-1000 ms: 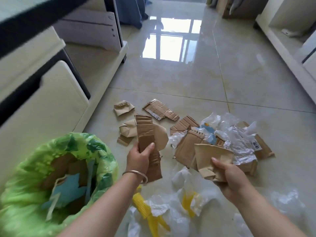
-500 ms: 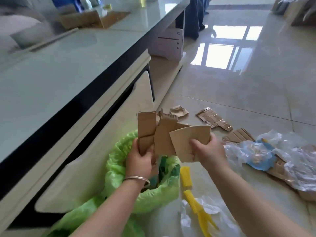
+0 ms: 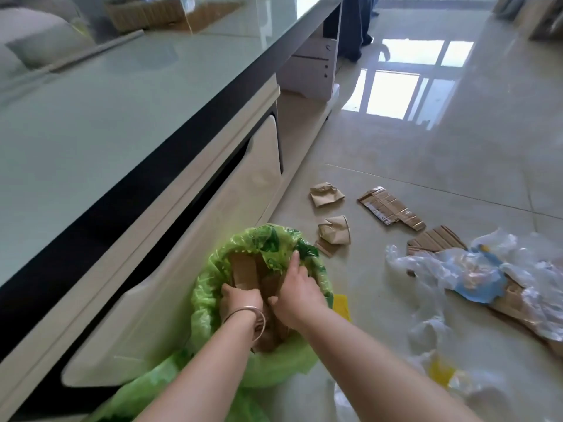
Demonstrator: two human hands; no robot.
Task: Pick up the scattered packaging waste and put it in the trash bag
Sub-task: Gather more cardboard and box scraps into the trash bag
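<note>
The green trash bag (image 3: 210,303) stands open on the floor beside a low cabinet. Both my hands are down in its mouth. My left hand (image 3: 240,297), with a metal bangle on the wrist, grips brown cardboard pieces (image 3: 243,273) that stand in the bag. My right hand (image 3: 297,289) presses on the same cardboard with its index finger straight. On the floor to the right lie two crumpled paper cups (image 3: 326,194) (image 3: 333,230), a flattened cardboard strip (image 3: 391,209), a corrugated piece (image 3: 435,239) and a heap of clear plastic wrap (image 3: 451,269).
A white cabinet with a glass top (image 3: 122,102) and a drawer front (image 3: 195,269) runs along the left, touching the bag. Yellow scraps (image 3: 340,303) (image 3: 438,373) and more clear plastic lie at the lower right. Glossy floor tiles (image 3: 426,153) stretch beyond.
Both hands carried the cardboard from above the waste pile leftwards and lowered it into the green bag. The view swung left toward the cabinet.
</note>
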